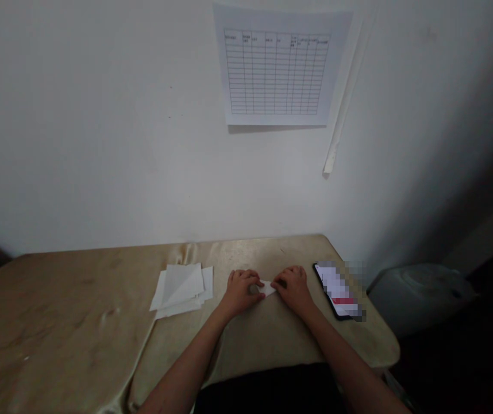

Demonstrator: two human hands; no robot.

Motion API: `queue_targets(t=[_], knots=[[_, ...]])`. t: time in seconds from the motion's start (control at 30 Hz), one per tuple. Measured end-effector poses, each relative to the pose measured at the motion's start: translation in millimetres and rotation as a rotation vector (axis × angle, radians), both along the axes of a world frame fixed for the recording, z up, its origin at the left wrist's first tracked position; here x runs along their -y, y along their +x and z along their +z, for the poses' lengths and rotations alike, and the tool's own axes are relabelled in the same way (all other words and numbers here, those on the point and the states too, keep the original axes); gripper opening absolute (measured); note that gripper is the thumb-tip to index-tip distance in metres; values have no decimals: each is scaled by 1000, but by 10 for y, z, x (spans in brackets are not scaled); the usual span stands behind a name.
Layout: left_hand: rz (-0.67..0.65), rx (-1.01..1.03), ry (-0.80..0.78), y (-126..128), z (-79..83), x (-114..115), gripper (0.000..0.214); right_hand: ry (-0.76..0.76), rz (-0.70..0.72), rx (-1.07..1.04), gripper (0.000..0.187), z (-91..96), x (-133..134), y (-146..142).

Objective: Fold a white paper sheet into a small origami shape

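Note:
A small piece of white folded paper (268, 288) lies between my hands on the cloth-covered table. My left hand (243, 290) pinches its left end, with thumb and forefinger on the paper. At the other end, my right hand (291, 285) is closed with its fingertips on the paper's right tip. Parts of the paper are hidden under the fingers, so its full shape cannot be made out. To the left of my left hand sits a loose stack of white paper sheets (181, 287), lying unevenly on one another.
A phone (336, 291) with a lit screen lies at the right of the table (268, 342). Behind rises a white wall bearing a printed table sheet (278, 72) and a narrow white strip (345, 109). Beyond the right edge stands a pale plastic container (419, 293).

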State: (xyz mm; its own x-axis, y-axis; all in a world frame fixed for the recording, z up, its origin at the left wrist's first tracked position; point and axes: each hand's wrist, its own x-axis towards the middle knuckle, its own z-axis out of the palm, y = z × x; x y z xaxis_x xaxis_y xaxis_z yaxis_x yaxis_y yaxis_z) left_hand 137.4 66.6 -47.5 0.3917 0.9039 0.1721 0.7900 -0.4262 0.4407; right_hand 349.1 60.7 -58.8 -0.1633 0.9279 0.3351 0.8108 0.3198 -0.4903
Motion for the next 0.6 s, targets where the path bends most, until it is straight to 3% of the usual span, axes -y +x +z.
queue_targets(t=[0.6], knots=[[34, -48, 24, 25, 20, 43, 20, 35, -44, 82, 12, -4, 8, -96]])
